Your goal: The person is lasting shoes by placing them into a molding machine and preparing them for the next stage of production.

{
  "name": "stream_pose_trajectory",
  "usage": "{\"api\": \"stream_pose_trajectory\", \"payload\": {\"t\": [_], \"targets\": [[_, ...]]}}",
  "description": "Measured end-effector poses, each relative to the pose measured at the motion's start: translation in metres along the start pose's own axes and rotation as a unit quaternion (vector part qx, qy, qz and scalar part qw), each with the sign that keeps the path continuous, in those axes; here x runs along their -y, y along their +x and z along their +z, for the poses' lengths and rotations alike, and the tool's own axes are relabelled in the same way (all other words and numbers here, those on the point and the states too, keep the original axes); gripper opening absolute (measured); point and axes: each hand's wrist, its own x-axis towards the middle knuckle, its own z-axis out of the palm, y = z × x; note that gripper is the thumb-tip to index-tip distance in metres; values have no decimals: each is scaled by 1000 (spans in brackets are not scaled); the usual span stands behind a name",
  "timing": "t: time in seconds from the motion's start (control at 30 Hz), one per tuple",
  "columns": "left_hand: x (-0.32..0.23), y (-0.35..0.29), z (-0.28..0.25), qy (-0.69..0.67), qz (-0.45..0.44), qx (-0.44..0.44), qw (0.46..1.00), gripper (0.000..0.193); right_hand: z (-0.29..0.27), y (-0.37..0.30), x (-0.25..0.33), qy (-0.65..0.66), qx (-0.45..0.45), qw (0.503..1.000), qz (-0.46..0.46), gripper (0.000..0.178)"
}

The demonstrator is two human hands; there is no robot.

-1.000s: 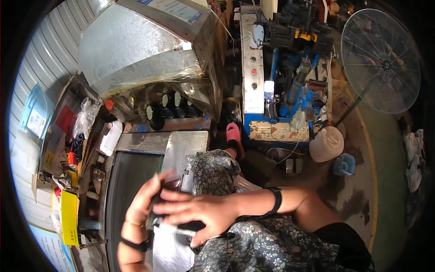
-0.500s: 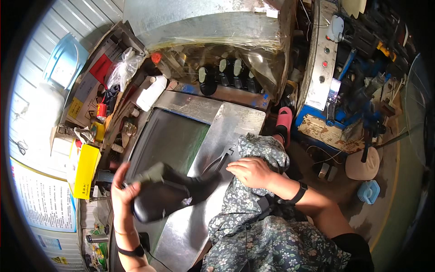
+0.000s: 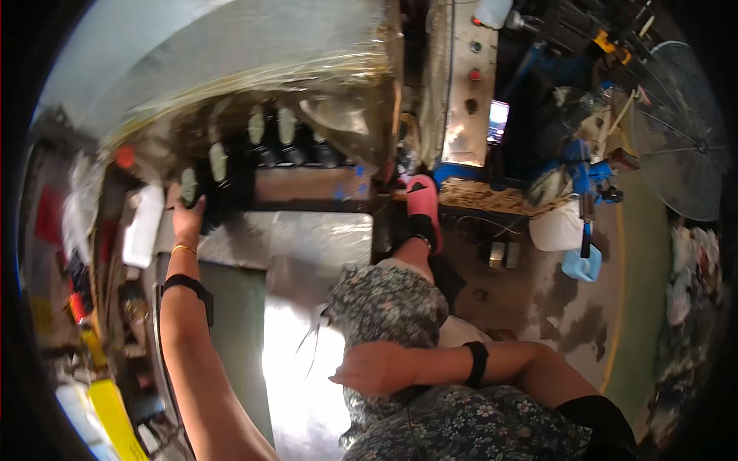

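Observation:
My left hand (image 3: pixel 191 219) reaches to the opening under the metal hood and is closed around a black boot with a pale green top (image 3: pixel 189 187). Its fingers are partly hidden. Several similar black boots with pale green tops (image 3: pixel 287 127) stand in a row to its right. My right hand (image 3: pixel 375 369) lies loosely on the flowered apron (image 3: pixel 388 307) over my lap, back up, holding nothing that shows. Left of it, thin dark handles of a hand tool (image 3: pixel 310 342) lie on the shiny metal plate, blurred by glare.
The metal hood (image 3: pixel 254 46) with clear film hangs over the boots. A white bottle (image 3: pixel 144 227) and a cluttered shelf stand at the left. At the right are a control panel (image 3: pixel 467 92), a lit phone (image 3: pixel 498 121), a blue basket (image 3: pixel 582 263) and a fan (image 3: pixel 692 142).
My left hand has carried the black boot away from my lap, forward to the row under the hood. My right hand stays on the apron. The view has turned.

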Motion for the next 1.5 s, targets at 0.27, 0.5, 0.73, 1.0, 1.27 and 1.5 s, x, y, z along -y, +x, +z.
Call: {"api": "stream_pose_trajectory", "payload": {"t": [0.27,0.5,0.73,1.0,1.27,1.5], "targets": [[54,102,86,-361,-30,115,925,74,5,11,-7,55,-62,996,11,35],[42,-153,47,-228,177,-44,956,55,6,7,-4,25,-75,997,5,34],[69,-404,-16,-152,117,26,981,47,5,5,2,45,-27,998,27,36],[62,-511,2,33,183,60,981,59,7,3,14,12,-74,996,42,30],[68,-509,14,26,157,28,987,57,-2,1,24,3,-114,993,32,22],[67,-510,17,42,166,-4,985,57,-8,-12,30,6,-74,997,32,22]]}}
